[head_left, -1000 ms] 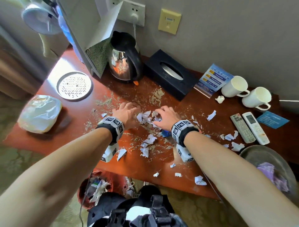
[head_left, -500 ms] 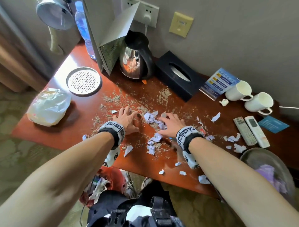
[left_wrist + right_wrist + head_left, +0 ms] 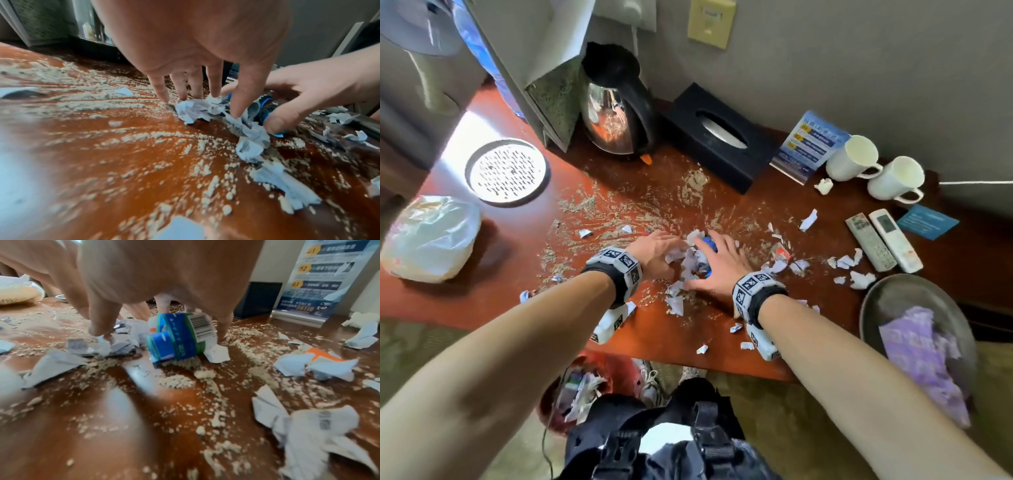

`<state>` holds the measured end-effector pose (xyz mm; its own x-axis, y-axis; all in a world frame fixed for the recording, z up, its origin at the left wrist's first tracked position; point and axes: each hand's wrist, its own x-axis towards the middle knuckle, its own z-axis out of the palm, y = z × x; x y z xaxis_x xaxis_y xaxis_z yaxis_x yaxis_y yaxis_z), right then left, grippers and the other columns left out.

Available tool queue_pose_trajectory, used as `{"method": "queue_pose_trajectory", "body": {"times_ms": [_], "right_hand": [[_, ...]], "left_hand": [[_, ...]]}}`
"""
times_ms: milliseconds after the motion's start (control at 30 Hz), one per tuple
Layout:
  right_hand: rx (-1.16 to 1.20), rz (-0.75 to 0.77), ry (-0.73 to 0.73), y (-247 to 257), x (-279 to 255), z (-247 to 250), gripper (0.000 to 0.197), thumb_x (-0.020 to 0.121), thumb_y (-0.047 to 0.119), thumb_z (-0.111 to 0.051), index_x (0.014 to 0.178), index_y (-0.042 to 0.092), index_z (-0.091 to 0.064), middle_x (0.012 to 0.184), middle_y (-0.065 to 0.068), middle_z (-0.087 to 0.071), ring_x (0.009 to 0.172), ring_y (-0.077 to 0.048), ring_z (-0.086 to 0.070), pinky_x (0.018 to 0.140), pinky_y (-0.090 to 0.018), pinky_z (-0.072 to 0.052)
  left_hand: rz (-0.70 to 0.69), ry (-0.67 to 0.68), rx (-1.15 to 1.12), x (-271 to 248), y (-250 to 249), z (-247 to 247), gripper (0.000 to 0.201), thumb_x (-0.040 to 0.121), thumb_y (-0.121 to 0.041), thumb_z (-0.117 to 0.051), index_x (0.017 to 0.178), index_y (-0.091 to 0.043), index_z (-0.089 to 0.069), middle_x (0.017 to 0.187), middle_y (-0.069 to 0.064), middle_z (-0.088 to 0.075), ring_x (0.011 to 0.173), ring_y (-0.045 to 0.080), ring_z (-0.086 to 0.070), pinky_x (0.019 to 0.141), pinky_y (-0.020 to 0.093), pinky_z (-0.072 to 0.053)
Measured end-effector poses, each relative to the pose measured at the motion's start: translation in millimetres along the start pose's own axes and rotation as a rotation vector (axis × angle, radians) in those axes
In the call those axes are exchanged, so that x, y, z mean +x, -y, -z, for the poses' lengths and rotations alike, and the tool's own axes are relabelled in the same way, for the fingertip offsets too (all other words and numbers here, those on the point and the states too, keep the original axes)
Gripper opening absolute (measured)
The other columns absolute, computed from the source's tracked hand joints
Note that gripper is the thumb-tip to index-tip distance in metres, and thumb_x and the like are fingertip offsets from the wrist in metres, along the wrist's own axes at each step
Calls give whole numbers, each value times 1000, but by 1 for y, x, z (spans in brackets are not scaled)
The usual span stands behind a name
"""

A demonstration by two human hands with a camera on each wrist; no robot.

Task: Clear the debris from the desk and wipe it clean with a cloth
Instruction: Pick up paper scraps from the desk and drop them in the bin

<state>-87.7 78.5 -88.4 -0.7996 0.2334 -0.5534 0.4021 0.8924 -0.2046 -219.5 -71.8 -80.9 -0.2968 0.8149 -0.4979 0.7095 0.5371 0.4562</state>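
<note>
Currently, on the desk [image 3: 493, 274], the heap of paper scraps [image 3: 686, 263] sits bracketed between both my hands. My left hand [image 3: 654, 253] presses near-straight fingertips into its left side. My right hand [image 3: 719, 269] curls round the blue wrapper [image 3: 709, 244] on its right. Crumbs [image 3: 619, 219] lie scattered beyond.

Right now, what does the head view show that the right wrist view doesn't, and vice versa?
Only head: the kettle, two mugs, remotes and the purple cloth in the basin. Only right wrist: the barcode on the blue wrapper under the right hand. Both: paper scraps, crumbs and the blue leaflet on the desk.
</note>
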Motion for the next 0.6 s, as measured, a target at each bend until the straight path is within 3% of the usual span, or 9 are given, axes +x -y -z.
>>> {"method": "queue_pose_trajectory", "body": {"times_ms": [167,367,600], "right_hand": [[26,-8,36,16,6,-2,117,65,82,-62,154,40,1,163,-3,15,149,-32,13,116,-60,-3],[-21,44,66,32,0,-7,106,72,78,-62,155,38,-10,164,0,10,149,-29,13,117,-60,0],[-196,103,116,40,-15,-21,125,59,88,-60,155,39,4,161,-7,23,146,-36,23,111,-68,-1]], "left_hand": [[29,-14,43,-23,20,-4,81,82,-32,-68,151,-31,-26,162,-1,-16,149,20,-10,119,49,-20],[62,146,237,-55,35,-16,112,75,-49,-75,154,-36,3,161,-3,19,148,22,14,117,54,-4],[73,211,461,-70,39,-21,128,67,-56,-79,152,-36,15,158,5,28,148,27,18,119,53,-3]]}}
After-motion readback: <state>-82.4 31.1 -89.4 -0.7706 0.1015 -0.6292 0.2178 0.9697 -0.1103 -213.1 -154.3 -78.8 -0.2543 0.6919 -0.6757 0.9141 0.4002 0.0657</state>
